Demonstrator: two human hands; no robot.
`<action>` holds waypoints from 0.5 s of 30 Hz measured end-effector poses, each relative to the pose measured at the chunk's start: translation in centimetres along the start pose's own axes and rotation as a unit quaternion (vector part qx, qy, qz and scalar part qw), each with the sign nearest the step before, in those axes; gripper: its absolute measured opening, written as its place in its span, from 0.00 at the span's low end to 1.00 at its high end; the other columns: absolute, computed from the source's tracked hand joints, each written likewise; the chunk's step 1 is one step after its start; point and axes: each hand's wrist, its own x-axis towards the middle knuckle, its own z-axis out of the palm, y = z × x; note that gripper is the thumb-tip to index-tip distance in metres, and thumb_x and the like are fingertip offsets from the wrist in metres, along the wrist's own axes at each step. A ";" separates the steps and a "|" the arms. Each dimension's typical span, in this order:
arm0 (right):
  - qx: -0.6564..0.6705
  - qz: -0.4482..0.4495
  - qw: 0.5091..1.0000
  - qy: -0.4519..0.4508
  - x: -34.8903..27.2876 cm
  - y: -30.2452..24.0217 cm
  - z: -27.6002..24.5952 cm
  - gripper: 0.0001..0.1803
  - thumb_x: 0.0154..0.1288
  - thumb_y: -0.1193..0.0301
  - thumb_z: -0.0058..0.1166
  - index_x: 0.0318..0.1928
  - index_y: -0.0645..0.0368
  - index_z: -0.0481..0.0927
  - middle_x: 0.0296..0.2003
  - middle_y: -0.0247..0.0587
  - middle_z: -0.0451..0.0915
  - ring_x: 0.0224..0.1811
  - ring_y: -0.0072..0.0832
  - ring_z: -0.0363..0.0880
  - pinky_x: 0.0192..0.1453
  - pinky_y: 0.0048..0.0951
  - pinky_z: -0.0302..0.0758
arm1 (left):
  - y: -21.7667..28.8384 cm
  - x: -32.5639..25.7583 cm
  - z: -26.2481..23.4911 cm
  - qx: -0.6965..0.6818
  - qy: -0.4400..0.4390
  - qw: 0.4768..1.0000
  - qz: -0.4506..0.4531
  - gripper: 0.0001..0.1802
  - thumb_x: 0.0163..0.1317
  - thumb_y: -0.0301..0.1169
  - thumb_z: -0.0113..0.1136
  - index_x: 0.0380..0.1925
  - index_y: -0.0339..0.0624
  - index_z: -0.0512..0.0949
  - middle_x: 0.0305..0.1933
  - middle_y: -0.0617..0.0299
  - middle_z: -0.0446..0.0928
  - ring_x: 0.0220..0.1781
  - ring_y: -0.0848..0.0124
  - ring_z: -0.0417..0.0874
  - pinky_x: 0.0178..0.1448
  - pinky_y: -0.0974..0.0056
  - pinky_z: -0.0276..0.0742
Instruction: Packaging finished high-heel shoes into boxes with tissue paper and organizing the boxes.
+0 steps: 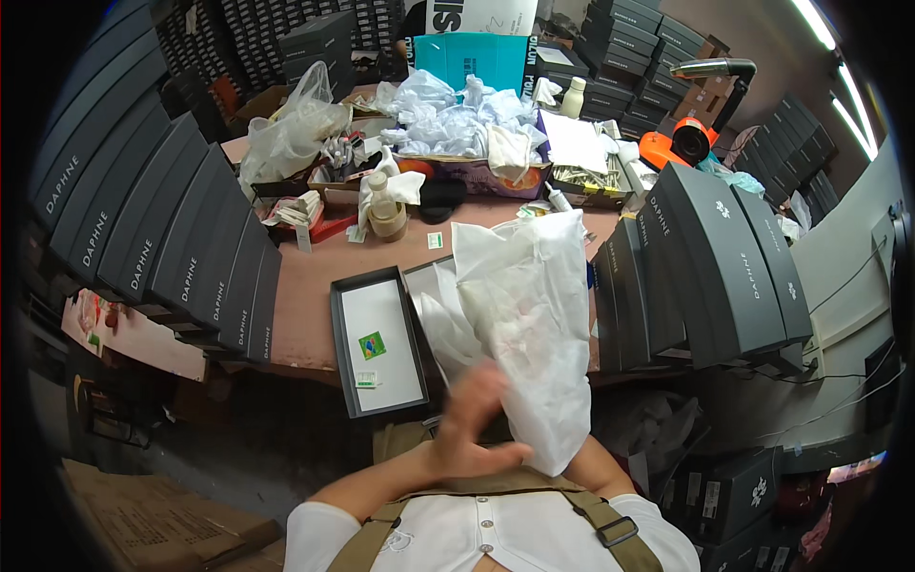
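Note:
A white, soft, translucent bag (558, 353) stands up in front of me, with something pale pinkish showing faintly through it. My left hand (474, 419) is beside the bag's lower left side, blurred, thumb spread away from the fingers, holding nothing I can see. My right forearm (596, 469) passes behind the bag, which hides my right hand. Partly under the bag is an open dark shoe box (416, 276) with white tissue paper (448, 319) in it. Left of that lies a dark grey box lid (340, 334), white inside, with a green sticker (372, 345) and a small label (366, 379).
Dark shoe boxes (181, 238) stand in a row at the left; more boxes (715, 267) stand at the right. Behind are a carton (467, 176) heaped with crumpled paper, a bottle (384, 205), a plastic bag (295, 129) and an orange lamp (686, 141) on the pinkish table (305, 276).

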 end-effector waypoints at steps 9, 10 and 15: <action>-0.488 0.066 0.778 -0.391 -1.5 2.9 0.9 0.33 0.66 0.56 0.51 0.64 0.63 0.63 0.63 0.52 0.65 0.66 0.39 0.64 0.67 0.42 0.62 | -6.8 -2.8 -11.5 -0.201 0.296 0.853 -0.380 0.46 0.47 0.19 0.59 0.69 0.41 0.53 0.64 0.54 0.64 0.61 0.61 0.71 0.66 0.59 0.67; -0.429 0.172 0.784 -0.415 -1.0 2.2 -0.8 0.33 0.66 0.56 0.51 0.64 0.63 0.63 0.63 0.52 0.65 0.66 0.39 0.64 0.67 0.42 0.62 | -5.7 -0.9 -14.1 -0.239 0.215 0.871 -0.373 0.48 0.44 0.19 0.59 0.69 0.41 0.53 0.63 0.53 0.66 0.62 0.61 0.71 0.64 0.59 0.69; 0.037 0.121 0.978 -0.164 0.6 1.3 -0.6 0.42 0.65 0.49 0.52 0.70 0.59 0.53 0.64 0.41 0.64 0.66 0.31 0.64 0.67 0.37 0.65 | -5.5 4.1 -11.6 -0.265 0.031 0.881 -0.390 0.42 0.51 0.16 0.52 0.70 0.41 0.53 0.61 0.55 0.70 0.58 0.70 0.75 0.60 0.66 0.72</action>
